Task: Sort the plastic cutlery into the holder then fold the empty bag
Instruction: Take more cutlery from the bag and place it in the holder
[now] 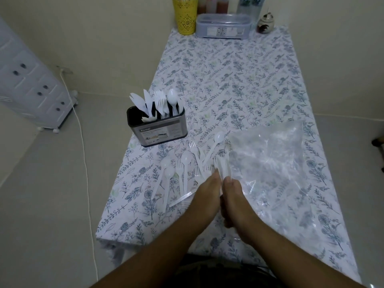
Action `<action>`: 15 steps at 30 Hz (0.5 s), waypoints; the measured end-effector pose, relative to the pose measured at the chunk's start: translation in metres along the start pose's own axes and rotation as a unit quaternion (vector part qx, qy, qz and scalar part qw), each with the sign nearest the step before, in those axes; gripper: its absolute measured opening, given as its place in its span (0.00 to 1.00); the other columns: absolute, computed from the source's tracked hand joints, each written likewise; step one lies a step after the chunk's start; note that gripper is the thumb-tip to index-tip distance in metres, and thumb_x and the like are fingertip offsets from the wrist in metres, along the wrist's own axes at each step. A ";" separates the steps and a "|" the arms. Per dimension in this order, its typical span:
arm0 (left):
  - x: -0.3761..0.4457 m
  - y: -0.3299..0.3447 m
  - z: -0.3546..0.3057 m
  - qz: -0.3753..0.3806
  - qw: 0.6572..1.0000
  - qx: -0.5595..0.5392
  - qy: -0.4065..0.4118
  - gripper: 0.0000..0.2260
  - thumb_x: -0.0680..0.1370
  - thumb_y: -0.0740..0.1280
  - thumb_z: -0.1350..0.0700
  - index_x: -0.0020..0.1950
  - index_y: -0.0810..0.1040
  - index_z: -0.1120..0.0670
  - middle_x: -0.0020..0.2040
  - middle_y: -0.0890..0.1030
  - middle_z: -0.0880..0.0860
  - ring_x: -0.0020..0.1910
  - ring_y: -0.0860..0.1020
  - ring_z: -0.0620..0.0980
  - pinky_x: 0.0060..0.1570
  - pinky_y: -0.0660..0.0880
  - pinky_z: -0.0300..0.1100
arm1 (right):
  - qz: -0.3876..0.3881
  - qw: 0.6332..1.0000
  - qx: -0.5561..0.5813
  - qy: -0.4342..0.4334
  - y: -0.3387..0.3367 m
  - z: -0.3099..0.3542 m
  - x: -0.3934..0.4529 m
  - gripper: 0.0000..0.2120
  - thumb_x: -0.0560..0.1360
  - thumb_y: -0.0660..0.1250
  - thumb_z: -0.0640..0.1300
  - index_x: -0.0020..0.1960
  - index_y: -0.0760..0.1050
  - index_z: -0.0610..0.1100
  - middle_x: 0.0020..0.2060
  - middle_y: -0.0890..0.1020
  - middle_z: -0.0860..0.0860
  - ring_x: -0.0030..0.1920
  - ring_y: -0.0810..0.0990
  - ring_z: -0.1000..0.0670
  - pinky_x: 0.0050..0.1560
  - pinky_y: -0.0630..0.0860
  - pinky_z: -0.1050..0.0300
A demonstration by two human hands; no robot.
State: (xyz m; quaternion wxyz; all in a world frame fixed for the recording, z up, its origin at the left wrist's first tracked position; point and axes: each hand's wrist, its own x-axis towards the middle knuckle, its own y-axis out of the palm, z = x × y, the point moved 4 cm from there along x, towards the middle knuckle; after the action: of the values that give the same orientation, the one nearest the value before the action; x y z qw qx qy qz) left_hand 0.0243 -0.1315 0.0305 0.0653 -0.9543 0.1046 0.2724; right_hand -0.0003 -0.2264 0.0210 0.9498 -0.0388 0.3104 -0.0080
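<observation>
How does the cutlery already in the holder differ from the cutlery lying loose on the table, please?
The cutlery in the holder stands upright, handles down, grouped by type in the compartments of the dark holder. The loose cutlery lies flat, spoons and forks mixed and overlapping, beside the clear plastic bag. Both sets are white plastic.

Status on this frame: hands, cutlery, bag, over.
Left hand and right hand together, gripping a bundle of white cutlery. Holder part-filled. Loose spoons and forks on tablecloth. Bag unfolded.
</observation>
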 end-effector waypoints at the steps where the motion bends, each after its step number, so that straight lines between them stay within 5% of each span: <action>1: 0.001 0.002 0.002 -0.005 0.999 0.032 0.021 0.18 0.86 0.52 0.45 0.67 0.77 0.46 0.59 0.81 0.41 0.58 0.77 0.33 0.58 0.72 0.34 | -0.002 1.000 -0.001 -0.002 -0.002 -0.001 0.000 0.21 0.81 0.46 0.68 0.57 0.67 0.53 0.31 0.70 0.51 0.23 0.65 0.57 0.24 0.63 0.62; 3: 0.003 0.003 0.004 -0.023 0.993 0.086 0.071 0.18 0.85 0.53 0.50 0.65 0.79 0.54 0.58 0.83 0.51 0.54 0.80 0.41 0.58 0.75 0.38 | -0.009 1.000 0.008 0.000 -0.007 0.001 0.002 0.18 0.83 0.47 0.64 0.51 0.67 0.52 0.31 0.70 0.52 0.24 0.64 0.56 0.25 0.62 0.62; 6: 0.006 0.006 0.005 -0.035 0.983 0.135 0.118 0.16 0.84 0.57 0.56 0.46 0.81 0.61 0.39 0.83 0.59 0.38 0.82 0.51 0.40 0.78 0.44 | -0.031 0.999 -0.020 -0.035 -0.013 0.003 0.003 0.14 0.85 0.51 0.53 0.47 0.69 0.50 0.32 0.72 0.55 0.25 0.69 0.61 0.29 0.65 0.64; 10: 0.001 0.017 0.006 -0.026 0.971 0.189 0.141 0.14 0.82 0.59 0.62 0.37 0.75 0.57 0.31 0.76 0.50 0.28 0.74 0.39 0.31 0.68 0.29 | -0.042 0.992 -0.101 -0.065 -0.022 -0.013 0.003 0.15 0.86 0.52 0.51 0.52 0.75 0.47 0.36 0.78 0.52 0.33 0.75 0.55 0.36 0.71 0.58; 12: -0.001 0.028 0.010 -0.012 0.965 0.222 0.141 0.12 0.83 0.58 0.62 0.40 0.74 0.55 0.35 0.74 0.47 0.32 0.73 0.38 0.35 0.67 0.27 | -0.053 0.990 -0.116 -0.061 -0.034 -0.022 0.002 0.15 0.86 0.54 0.49 0.49 0.76 0.47 0.39 0.82 0.49 0.37 0.79 0.53 0.39 0.75 0.60; 15: -0.003 0.045 0.011 0.012 0.950 0.284 0.133 0.13 0.85 0.56 0.58 0.59 0.76 0.64 0.53 0.75 0.57 0.47 0.75 0.47 0.48 0.70 0.33 | -0.077 0.983 -0.142 -0.084 -0.050 -0.026 -0.002 0.17 0.86 0.57 0.45 0.39 0.72 0.48 0.33 0.77 0.52 0.31 0.74 0.63 0.33 0.68 0.70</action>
State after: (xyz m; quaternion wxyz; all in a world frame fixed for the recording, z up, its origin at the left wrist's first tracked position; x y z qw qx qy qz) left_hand 0.0059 -0.1725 0.0195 0.3157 -0.9225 0.1968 0.1031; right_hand -0.0171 -0.2784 0.0054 0.9537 -0.1980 0.2237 -0.0340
